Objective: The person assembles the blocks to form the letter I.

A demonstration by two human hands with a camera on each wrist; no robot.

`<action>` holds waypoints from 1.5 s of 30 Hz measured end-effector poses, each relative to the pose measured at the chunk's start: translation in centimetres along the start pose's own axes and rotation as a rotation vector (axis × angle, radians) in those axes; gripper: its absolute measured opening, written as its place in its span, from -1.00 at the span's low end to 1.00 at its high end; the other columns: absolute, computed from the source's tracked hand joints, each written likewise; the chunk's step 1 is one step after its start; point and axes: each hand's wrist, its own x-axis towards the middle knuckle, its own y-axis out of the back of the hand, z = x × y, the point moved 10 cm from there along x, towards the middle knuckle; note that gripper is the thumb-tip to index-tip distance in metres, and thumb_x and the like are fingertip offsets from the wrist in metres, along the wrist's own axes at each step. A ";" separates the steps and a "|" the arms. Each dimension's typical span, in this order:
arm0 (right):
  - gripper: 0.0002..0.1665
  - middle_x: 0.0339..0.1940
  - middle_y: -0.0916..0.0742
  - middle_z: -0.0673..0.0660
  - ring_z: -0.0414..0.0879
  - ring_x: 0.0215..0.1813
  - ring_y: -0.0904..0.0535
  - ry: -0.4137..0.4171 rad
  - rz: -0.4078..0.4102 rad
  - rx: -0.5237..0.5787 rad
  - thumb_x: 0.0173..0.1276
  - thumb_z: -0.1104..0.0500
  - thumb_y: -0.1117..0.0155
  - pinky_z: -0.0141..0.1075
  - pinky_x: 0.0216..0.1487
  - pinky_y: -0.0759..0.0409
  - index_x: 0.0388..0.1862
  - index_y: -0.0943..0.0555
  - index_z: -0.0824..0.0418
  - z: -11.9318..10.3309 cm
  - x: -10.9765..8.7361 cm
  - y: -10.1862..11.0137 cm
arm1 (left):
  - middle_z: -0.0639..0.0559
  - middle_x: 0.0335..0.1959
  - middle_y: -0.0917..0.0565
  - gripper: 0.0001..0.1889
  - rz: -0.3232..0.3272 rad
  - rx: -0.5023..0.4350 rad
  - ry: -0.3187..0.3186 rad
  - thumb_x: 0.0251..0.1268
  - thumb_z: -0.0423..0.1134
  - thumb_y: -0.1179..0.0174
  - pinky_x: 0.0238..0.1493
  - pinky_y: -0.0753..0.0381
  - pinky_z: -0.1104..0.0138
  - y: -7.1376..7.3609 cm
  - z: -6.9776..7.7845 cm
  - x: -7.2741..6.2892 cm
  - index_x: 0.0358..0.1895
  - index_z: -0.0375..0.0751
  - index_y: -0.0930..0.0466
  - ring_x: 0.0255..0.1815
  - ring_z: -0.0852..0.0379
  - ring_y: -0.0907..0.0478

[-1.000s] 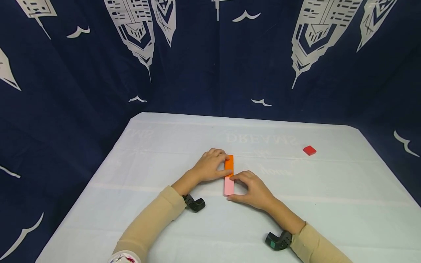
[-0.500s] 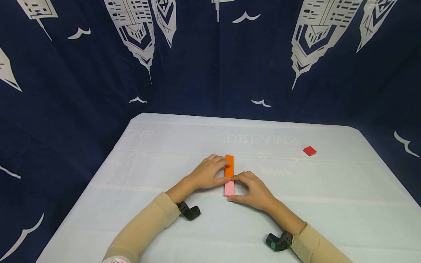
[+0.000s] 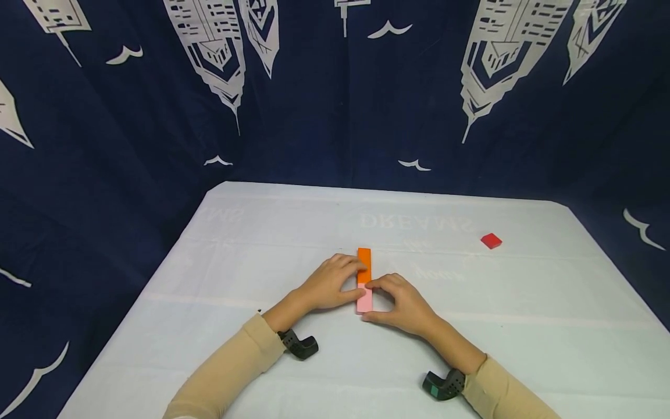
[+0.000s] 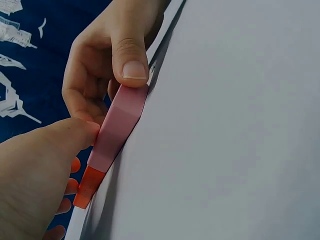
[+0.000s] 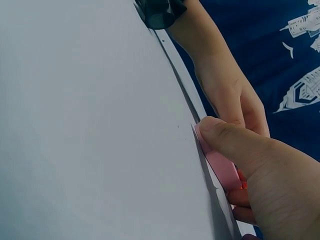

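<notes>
A pink block (image 3: 364, 301) and an orange block (image 3: 364, 256) lie end to end in one line on the white table, touching. My right hand (image 3: 405, 305) pinches the pink block lengthwise, its thumb at the near end and index finger by the joint. From the left, my left hand (image 3: 327, 283) rests its fingertips on the orange block and its thumb on the pink one. The left wrist view shows that thumb against the pink block (image 4: 117, 127), close to the orange block (image 4: 89, 187). In the right wrist view, my hand partly covers the pink block (image 5: 222, 165).
A red block (image 3: 491, 241) lies apart, toward the back right of the white-covered table (image 3: 235, 244). Behind the table hangs a dark blue curtain (image 3: 314, 128) with white prints. Each wrist wears a black camera (image 3: 445, 384).
My left hand has moved toward me along the blocks; its thumb has gone from the orange block to the pink one. My right hand and the blocks look unmoved.
</notes>
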 end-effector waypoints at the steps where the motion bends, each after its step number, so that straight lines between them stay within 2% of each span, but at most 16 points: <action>1: -0.32 -0.07 -0.68 -0.09 -0.16 0.04 -0.53 -0.002 -0.002 0.001 -0.05 -0.12 -0.62 -0.10 0.12 -0.52 0.04 -0.67 0.13 0.0 0.0 0.0 | -0.04 0.28 -0.46 -0.47 0.002 0.000 0.000 0.36 0.12 -0.12 0.34 -0.26 0.05 -0.1 0.0 -0.1 0.26 -0.11 -0.47 0.34 -0.01 -0.30; 16: -0.32 -0.07 -0.69 -0.05 -0.13 0.04 -0.54 0.035 0.010 -0.012 -0.07 -0.11 -0.63 -0.10 0.11 -0.52 0.02 -0.66 0.14 -0.2 0.2 0.0 | -0.04 0.30 -0.42 -0.49 0.022 -0.023 -0.009 0.37 0.12 -0.12 0.32 -0.27 0.04 -0.2 -0.4 -0.4 0.24 -0.09 -0.50 0.33 -0.02 -0.30; 32: -0.34 -0.06 -0.67 -0.14 -0.17 0.05 -0.52 0.007 -0.006 0.026 -0.03 -0.14 -0.61 -0.12 0.13 -0.49 0.05 -0.66 0.06 0.3 0.3 0.1 | 0.00 0.32 -0.40 -0.50 0.019 -0.054 0.006 0.36 0.13 -0.12 0.31 -0.28 0.05 -0.4 -1.0 -0.1 0.24 -0.05 -0.49 0.32 0.01 -0.29; 45: -0.41 -0.06 -0.68 -0.13 -0.15 0.05 -0.52 -0.003 -0.030 0.032 0.04 -0.08 -0.57 -0.09 0.13 -0.49 0.05 -0.66 0.10 0.3 0.2 0.0 | 0.00 0.32 -0.39 -0.49 0.005 -0.059 0.016 0.36 0.13 -0.12 0.30 -0.29 0.06 -0.8 -1.0 -0.2 0.25 -0.05 -0.48 0.31 0.02 -0.30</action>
